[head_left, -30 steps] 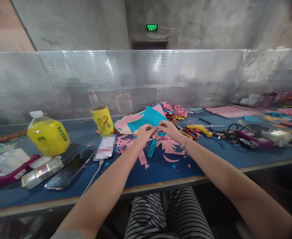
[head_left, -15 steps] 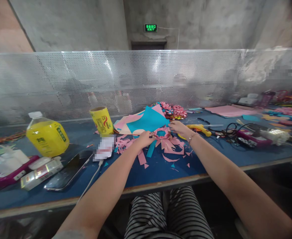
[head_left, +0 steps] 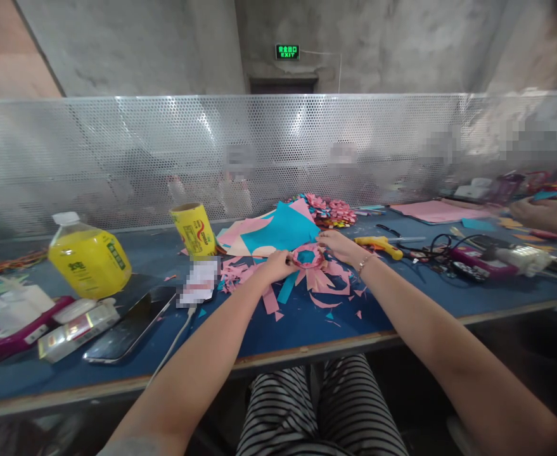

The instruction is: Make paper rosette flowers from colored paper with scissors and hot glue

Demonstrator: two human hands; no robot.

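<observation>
A pink paper flower with a blue centre [head_left: 308,256] is between my two hands, over the paper scraps. My left hand [head_left: 278,266] grips its left edge with closed fingers. At the upper right rim, my right hand [head_left: 339,246] pinches the flower, its fingertips partly hidden. Just behind lie sheets of blue paper [head_left: 281,229] and pink paper. Below the flower, pink paper scraps [head_left: 323,278] and a blue strip [head_left: 286,288] are scattered on the table.
A yellow glue gun [head_left: 380,246] lies right of my right hand. Left are a yellow cardboard tube [head_left: 193,229], a bottle of yellow liquid [head_left: 89,256] and a phone [head_left: 130,326]. Finished paper flowers [head_left: 335,212] sit behind. Another person's hand [head_left: 544,215] is at far right.
My right hand has moved slightly left, closer to the flower, whose centre now tilts a little differently. Another person's hand has come further into view at the right.
</observation>
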